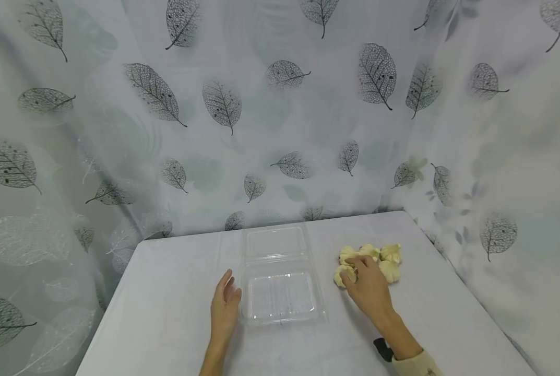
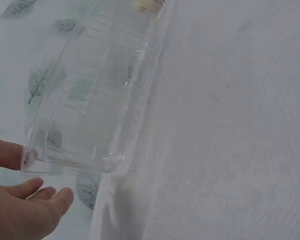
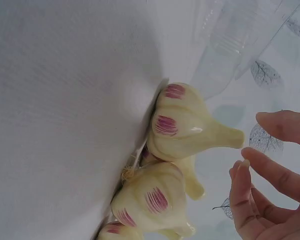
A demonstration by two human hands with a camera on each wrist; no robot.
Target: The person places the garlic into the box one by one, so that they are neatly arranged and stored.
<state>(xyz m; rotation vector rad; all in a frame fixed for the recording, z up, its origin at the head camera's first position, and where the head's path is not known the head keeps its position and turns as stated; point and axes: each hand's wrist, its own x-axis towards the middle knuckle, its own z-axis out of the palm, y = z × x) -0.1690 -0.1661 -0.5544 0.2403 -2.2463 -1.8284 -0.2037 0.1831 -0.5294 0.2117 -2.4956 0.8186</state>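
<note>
Hovering over the garlic bulbs (image 1: pixel 391 253) near the right edge of the table (image 1: pixel 167 297), the right hand (image 1: pixel 370 290) has its fingers (image 3: pixel 275 172) parted and grasping nothing, probably because the slim stem (image 3: pixel 232 137) suits a pinch. The left hand (image 1: pixel 225 310), fingers loose and likewise empty, stands beside the clear container (image 1: pixel 282 319), perhaps to steady it; contact I cannot confirm. The container's lid (image 1: pixel 276 244) lies folded back toward the far edge, presumably leaving its base uncovered.

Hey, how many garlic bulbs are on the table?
5 show: back-left bulb, back-middle bulb, back-right bulb, front-left bulb and front-right bulb. The right hand may hide another.
</note>
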